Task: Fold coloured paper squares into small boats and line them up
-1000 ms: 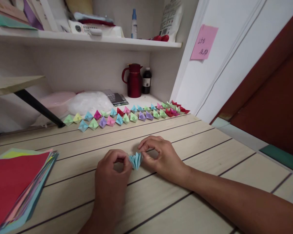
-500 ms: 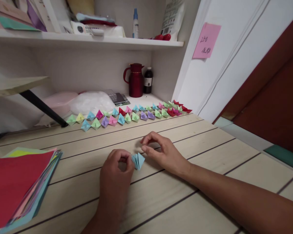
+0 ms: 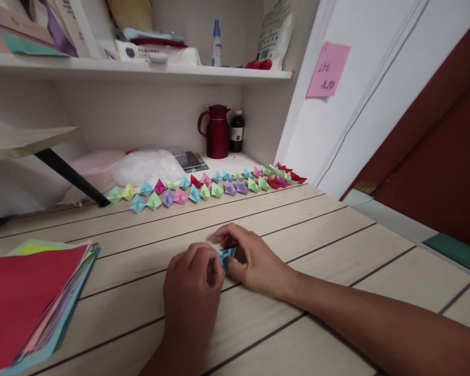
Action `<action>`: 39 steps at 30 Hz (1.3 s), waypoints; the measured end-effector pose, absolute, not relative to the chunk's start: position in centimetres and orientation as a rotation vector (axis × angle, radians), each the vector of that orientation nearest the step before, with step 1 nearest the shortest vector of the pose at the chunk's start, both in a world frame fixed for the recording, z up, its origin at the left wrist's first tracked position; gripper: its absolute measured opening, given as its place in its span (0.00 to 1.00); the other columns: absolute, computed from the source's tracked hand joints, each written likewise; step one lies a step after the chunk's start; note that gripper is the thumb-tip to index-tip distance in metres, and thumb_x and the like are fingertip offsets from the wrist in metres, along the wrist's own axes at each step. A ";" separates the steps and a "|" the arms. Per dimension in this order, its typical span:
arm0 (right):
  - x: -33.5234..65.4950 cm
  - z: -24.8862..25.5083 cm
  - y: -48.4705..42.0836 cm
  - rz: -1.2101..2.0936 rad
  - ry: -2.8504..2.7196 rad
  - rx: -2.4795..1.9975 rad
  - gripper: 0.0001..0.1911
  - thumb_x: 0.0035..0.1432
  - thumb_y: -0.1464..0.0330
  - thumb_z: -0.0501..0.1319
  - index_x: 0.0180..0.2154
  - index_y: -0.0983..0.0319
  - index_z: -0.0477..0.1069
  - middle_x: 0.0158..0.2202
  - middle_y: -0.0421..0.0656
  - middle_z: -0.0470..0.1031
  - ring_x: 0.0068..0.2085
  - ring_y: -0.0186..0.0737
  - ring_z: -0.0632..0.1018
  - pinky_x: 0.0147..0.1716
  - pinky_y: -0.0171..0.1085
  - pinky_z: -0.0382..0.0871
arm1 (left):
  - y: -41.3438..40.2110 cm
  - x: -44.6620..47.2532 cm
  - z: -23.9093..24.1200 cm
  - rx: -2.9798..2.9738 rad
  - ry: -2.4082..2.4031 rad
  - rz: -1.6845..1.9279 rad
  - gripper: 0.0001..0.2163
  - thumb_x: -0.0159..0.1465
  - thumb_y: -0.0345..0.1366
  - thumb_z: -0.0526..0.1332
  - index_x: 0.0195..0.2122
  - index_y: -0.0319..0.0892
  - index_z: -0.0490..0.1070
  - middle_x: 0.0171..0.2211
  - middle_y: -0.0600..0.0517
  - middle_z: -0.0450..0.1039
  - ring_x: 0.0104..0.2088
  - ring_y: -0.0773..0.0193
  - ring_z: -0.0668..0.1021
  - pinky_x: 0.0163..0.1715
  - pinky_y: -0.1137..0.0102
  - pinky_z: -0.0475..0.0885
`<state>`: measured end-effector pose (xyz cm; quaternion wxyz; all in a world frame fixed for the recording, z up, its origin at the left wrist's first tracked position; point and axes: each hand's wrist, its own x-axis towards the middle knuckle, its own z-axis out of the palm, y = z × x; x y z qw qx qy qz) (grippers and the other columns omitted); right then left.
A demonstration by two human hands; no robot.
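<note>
A small light-blue origami paper boat (image 3: 226, 255), partly folded, is held between my two hands just above the wooden table. My left hand (image 3: 194, 279) pinches its left end between thumb and bent fingers. From the other side, my right hand (image 3: 254, 258) has its thumb against the paper's right part, with its fingers curved behind. Fingers cover much of the paper, so its full shape is hidden. Beyond my hands, small folded paper boats (image 3: 195, 194) in several colours stand in two rows along the back of the table.
At the left lies a stack of coloured paper (image 3: 27, 292), a red sheet on top. Behind the boats are a plastic bag (image 3: 149, 167), a dark red jug (image 3: 218, 133) and a dark bottle (image 3: 237, 133). A black-legged wooden stand (image 3: 70, 175) rises at the left.
My right hand has moved down and left, bringing its thumb onto the blue paper. My left hand keeps its pinch. The paper's visible shape has gone from a pointed fan to a wider, opened form.
</note>
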<state>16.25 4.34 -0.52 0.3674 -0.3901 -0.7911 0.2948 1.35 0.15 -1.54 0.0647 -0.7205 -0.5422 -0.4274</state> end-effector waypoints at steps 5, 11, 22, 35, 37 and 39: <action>16.5 -0.6 4.5 0.776 -2.036 -0.966 0.27 0.45 0.80 0.58 0.48 0.58 0.66 0.43 0.41 0.74 0.40 0.38 0.74 0.39 0.36 0.69 | 0.3 1.2 -1.5 -2.174 -1.656 -1.281 0.07 0.58 0.25 0.58 0.29 0.45 0.67 0.29 0.55 0.73 0.33 0.61 0.75 0.37 0.66 0.67; 16.7 -0.9 4.8 0.810 -2.015 -0.922 0.26 0.44 0.83 0.56 0.45 0.59 0.68 0.41 0.41 0.74 0.40 0.36 0.75 0.39 0.33 0.69 | 0.4 1.0 -1.7 -2.183 -1.709 -1.333 0.07 0.58 0.24 0.58 0.29 0.45 0.67 0.29 0.56 0.72 0.32 0.62 0.74 0.36 0.66 0.67; 15.8 -1.2 5.1 0.659 -2.073 -1.020 0.24 0.42 0.83 0.58 0.41 0.57 0.70 0.34 0.36 0.73 0.37 0.35 0.75 0.44 0.38 0.62 | 0.6 1.0 -1.7 -2.214 -1.824 -1.348 0.06 0.57 0.26 0.58 0.28 0.45 0.68 0.28 0.56 0.72 0.31 0.62 0.74 0.35 0.66 0.67; 16.2 -1.7 6.1 0.692 -2.133 -0.989 0.13 0.45 0.79 0.62 0.33 0.58 0.71 0.38 0.40 0.71 0.38 0.37 0.74 0.39 0.36 0.66 | 0.8 0.8 -1.5 -2.224 -2.012 -1.394 0.05 0.55 0.28 0.58 0.26 0.46 0.67 0.26 0.57 0.71 0.27 0.64 0.74 0.29 0.70 0.67; 16.2 -1.7 6.2 0.669 -2.154 -0.993 0.11 0.46 0.78 0.63 0.32 0.59 0.71 0.38 0.40 0.71 0.38 0.37 0.74 0.38 0.36 0.67 | 0.8 0.8 -1.5 -2.203 -2.022 -1.391 0.05 0.55 0.28 0.58 0.26 0.46 0.67 0.26 0.57 0.72 0.27 0.64 0.75 0.29 0.70 0.67; 16.3 -1.6 6.3 0.651 -2.193 -0.980 0.11 0.46 0.78 0.63 0.32 0.59 0.72 0.38 0.41 0.72 0.38 0.38 0.74 0.39 0.36 0.67 | 0.7 0.9 -1.6 -2.193 -2.018 -1.388 0.04 0.56 0.29 0.58 0.26 0.46 0.67 0.26 0.56 0.72 0.27 0.64 0.75 0.30 0.69 0.68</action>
